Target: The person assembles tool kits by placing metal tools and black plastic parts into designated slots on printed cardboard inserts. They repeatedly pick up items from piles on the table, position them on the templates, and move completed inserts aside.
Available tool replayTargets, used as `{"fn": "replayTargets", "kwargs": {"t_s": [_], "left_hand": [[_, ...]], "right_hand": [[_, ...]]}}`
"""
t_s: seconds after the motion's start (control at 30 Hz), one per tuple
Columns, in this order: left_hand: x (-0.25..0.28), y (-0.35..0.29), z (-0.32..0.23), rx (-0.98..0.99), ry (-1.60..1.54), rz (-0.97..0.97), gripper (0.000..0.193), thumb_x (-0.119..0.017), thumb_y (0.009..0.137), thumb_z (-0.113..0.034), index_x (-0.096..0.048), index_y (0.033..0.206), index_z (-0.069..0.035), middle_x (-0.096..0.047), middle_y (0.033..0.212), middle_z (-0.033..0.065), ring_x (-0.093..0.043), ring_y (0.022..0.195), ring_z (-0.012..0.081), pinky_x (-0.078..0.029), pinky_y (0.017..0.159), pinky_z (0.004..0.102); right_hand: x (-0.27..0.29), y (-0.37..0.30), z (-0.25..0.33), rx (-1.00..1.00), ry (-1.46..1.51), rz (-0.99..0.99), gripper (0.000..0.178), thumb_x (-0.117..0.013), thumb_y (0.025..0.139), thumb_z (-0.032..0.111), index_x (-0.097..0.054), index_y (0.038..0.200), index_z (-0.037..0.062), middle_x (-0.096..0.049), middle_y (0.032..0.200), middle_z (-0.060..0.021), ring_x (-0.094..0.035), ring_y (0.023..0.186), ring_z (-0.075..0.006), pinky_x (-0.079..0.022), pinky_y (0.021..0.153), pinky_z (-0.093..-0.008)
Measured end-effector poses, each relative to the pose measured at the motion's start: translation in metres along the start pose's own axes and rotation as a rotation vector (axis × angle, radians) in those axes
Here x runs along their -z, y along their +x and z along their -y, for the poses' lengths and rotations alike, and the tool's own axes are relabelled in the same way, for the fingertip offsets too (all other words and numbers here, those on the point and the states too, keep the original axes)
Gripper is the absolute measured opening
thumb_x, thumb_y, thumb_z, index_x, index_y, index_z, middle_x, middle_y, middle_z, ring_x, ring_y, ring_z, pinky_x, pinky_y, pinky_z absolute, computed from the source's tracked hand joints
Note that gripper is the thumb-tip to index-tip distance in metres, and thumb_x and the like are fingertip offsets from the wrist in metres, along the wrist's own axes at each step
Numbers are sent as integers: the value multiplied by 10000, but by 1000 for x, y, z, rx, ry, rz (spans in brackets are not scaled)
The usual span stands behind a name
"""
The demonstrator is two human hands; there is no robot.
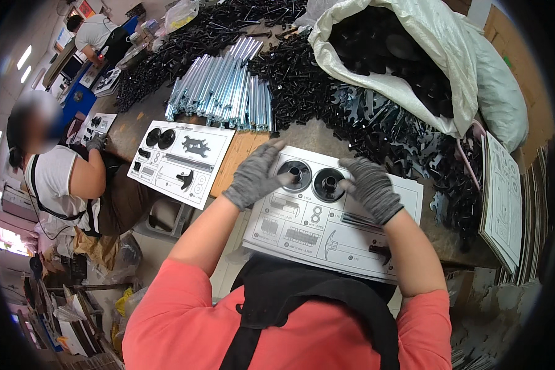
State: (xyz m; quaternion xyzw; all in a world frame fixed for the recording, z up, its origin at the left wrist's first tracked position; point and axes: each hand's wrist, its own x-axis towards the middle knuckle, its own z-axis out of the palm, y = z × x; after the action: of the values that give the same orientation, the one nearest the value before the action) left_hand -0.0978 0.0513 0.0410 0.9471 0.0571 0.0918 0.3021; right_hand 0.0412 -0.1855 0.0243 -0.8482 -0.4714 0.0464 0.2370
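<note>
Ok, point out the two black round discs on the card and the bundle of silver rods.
left disc (pixel 295 174), head view, its ring face
right disc (pixel 328 184), head view, its ring face
silver rods (pixel 222 92), head view, middle of the bundle

A long, worn brown workbench (pixel 302 137) runs away toward the far end of the room, its bare top showing between the goods. Directly on it, nearest, lies a white printed cardboard sheet (pixel 327 237) with outlined part shapes, and a second such sheet (pixel 182 161) sits just to its left. Behind them rests a bundle of shiny silver metal tubes (pixel 222 89), flanked by broad heaps of small black metal parts (pixel 376 126). A bulging white woven sack (pixel 431 55) slumps at the right, beside an upright stack of white printed cards (pixel 502 200).
</note>
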Motion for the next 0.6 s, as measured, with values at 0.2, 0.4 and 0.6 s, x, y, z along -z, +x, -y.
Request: {"fn": "replayTargets", "kwargs": {"t_s": [0.2,0.4,0.6], "left_hand": [[-34,-29,27,222,-719,-25,930,-530,813,-609,-182,1423,1,-209,1467,194,-203,1363,309,-182,1099,376],[-37,-32,33,215,-658,-9,813,-549,849,-434,-176,1420,9,-223,1454,196,-201,1364,299,-183,1101,372],[-9,30,28,288,-526,-144,596,-544,895,-274,-304,1379,-23,-361,1381,187,-371,1280,295,-313,1064,372]], "right_hand": [[37,22,-49,-300,-211,43,353,-611,804,188,-575,1140,87,-588,1094,-147,-566,1011,-310,-450,879,-402],[21,24,-50,-222,-160,-43,308,-597,823,229,-587,1105,105,-601,1030,-146,-578,968,-317,-468,834,-408],[15,-8,-54,-312,176,98,291,-556,859,311,-607,990,56,-629,933,-165,-596,854,-339,-469,758,-408]]}}
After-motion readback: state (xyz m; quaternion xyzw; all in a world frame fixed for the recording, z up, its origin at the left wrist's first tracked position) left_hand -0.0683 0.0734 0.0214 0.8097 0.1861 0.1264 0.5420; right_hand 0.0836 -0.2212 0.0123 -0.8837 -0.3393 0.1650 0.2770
